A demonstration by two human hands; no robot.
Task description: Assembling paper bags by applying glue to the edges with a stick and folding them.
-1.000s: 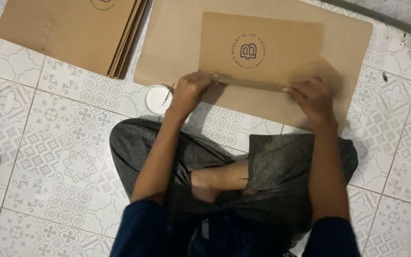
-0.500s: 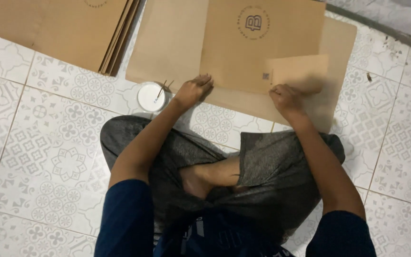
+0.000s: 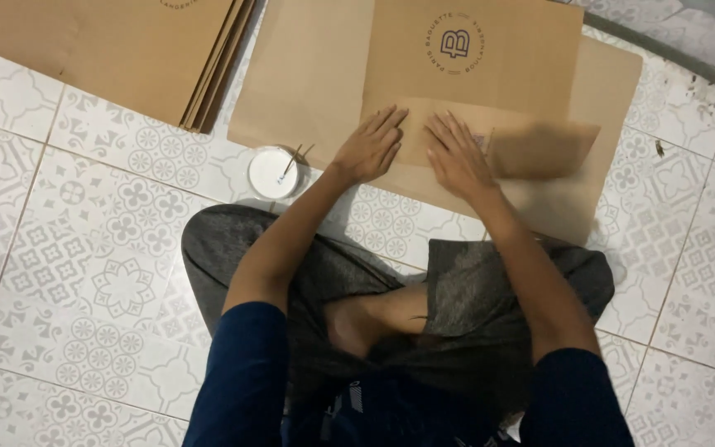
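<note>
While both hands, left hand (image 3: 370,147) and right hand (image 3: 457,156), are pressed flat and open on the brown paper bag (image 3: 473,91), its thin, light, easily creased fold is judged best held at the edges.

Both arms reaching forward over crossed legs, left hand (image 3: 370,147) flat, fingers together, palm down, right hand (image 3: 457,156) flat just beside it, fingers slightly spread

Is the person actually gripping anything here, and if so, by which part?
Nothing is gripped. Left hand and right hand lie flat, palms down, pressing the folded bottom flap of the brown paper bag.
</note>
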